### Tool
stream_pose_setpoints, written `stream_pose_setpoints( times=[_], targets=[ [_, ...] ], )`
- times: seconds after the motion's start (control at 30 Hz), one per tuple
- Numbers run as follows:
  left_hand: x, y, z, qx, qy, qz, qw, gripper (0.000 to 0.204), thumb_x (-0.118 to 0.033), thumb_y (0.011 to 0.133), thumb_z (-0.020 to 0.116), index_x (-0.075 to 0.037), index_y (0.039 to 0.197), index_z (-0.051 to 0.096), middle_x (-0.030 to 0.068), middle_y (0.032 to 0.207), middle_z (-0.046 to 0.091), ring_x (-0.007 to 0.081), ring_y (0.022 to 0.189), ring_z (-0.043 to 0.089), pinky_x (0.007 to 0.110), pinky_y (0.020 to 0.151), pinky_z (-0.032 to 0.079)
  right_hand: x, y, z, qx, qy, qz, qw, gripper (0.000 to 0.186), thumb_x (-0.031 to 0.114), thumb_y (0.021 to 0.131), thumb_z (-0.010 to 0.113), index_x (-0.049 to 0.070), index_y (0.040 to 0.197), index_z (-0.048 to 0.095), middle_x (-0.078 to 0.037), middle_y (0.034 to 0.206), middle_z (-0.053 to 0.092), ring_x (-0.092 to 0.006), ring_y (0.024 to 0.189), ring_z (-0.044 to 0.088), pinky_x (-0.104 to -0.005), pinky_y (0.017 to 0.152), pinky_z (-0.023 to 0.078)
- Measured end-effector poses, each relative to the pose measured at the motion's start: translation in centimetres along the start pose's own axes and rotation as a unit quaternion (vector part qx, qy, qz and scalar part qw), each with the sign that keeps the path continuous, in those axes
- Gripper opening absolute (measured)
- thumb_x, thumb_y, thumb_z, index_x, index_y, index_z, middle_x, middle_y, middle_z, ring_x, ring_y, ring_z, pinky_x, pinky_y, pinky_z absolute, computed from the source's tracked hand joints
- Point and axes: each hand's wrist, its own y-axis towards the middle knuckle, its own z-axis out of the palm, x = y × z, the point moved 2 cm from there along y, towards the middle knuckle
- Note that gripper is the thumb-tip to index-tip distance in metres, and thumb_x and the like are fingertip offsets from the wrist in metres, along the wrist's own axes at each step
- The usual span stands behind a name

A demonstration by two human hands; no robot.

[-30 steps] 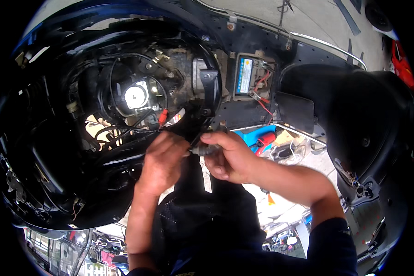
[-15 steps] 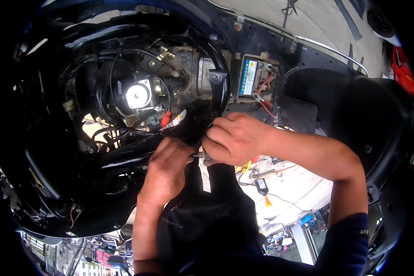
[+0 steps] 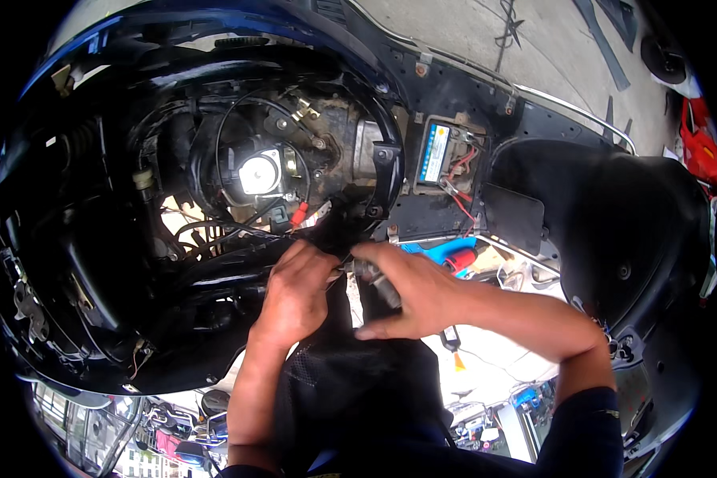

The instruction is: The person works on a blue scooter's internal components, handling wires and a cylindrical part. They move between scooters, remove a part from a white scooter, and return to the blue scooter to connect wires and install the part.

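My left hand (image 3: 296,291) is closed, fingers pressed together at the lower edge of the scooter's black frame (image 3: 235,271). What it grips is mostly hidden; only a thin metallic bit shows at its fingertips. Just right of it is my right hand (image 3: 414,295), its thumb spread well away from its fingers. A short grey cylindrical part (image 3: 368,271) lies against those fingers, its kind unclear. Beyond both hands, the opened body shows a round whitish engine part (image 3: 260,174) and a red connector (image 3: 299,215) on a cable.
A battery (image 3: 434,154) with red wires sits in its recess at upper right. The black floor panel (image 3: 514,211) extends right. Below it, a blue-and-red tool (image 3: 458,256) and loose cables lie on the pale ground. Parked two-wheelers (image 3: 175,434) stand at lower left.
My right hand has loosened from its closed grip, its thumb swinging down and away, exposing the grey part. My left hand stays closed nearby. The view has shifted, bringing the blue-and-red tool into sight.
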Motion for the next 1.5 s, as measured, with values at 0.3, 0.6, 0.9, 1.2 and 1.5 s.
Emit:
stream_pose_setpoints(
  times=[0.3,0.6,0.9,1.2,1.5],
  targets=[
    [0.4,-0.1,0.3,0.008,0.005,0.008,1.000,0.025,0.011,0.060,0.061,0.001,0.083,0.063,0.0123,0.073,0.054,0.0322,0.072,0.054,0.041,0.064,0.046,-4.0,2.4,1.1,-0.082,-0.011,-0.245,0.966,0.020,0.012,0.085,0.067,0.000,0.098,0.058,-0.005,0.065,0.058,-0.0225,0.050,0.059,-0.0359,0.043,0.048],
    [0.2,-0.5,0.1,0.032,0.013,-0.010,0.999,0.028,0.009,0.060,0.059,0.001,0.087,0.063,0.0134,0.075,0.055,0.0334,0.076,0.055,0.043,0.069,0.048,0.0,0.2,3.3,-0.070,0.665,0.470,0.576,0.019,0.024,0.093,0.064,0.009,0.096,0.051,-0.005,0.059,0.051,-0.0116,0.037,0.038,-0.0262,0.035,0.026],
    [0.1,-0.4,0.0,0.004,-0.046,-0.020,0.999,0.024,0.013,0.065,0.058,0.002,0.086,0.063,0.0137,0.075,0.055,0.0334,0.074,0.054,0.042,0.067,0.047,-3.1,3.3,-1.4,-0.048,-0.364,-0.349,0.862,0.032,0.032,0.077,0.073,0.007,0.095,0.064,-0.008,0.088,0.059,-0.0259,0.077,0.058,-0.0318,0.057,0.049],
    [1.2,-0.7,0.7,0.007,0.022,-0.001,1.000,0.020,0.005,0.056,0.061,-0.003,0.075,0.057,0.0095,0.070,0.049,0.0298,0.072,0.052,0.040,0.065,0.045,-3.4,2.5,1.7,0.065,0.016,0.041,0.997,0.036,0.037,0.091,0.064,0.006,0.079,0.051,-0.003,0.063,0.048,-0.0170,0.046,0.050,-0.0322,0.042,0.038],
    [0.6,-0.2,0.2,-0.005,-0.028,-0.041,0.999,0.014,0.007,0.071,0.064,-0.001,0.081,0.060,0.0139,0.077,0.056,0.0348,0.076,0.055,0.044,0.067,0.047,0.7,1.9,1.0,-0.008,0.251,0.248,0.936,0.040,0.039,0.094,0.061,0.001,0.105,0.058,-0.011,0.073,0.055,-0.0200,0.053,0.055,-0.0310,0.041,0.041]
  ],
)
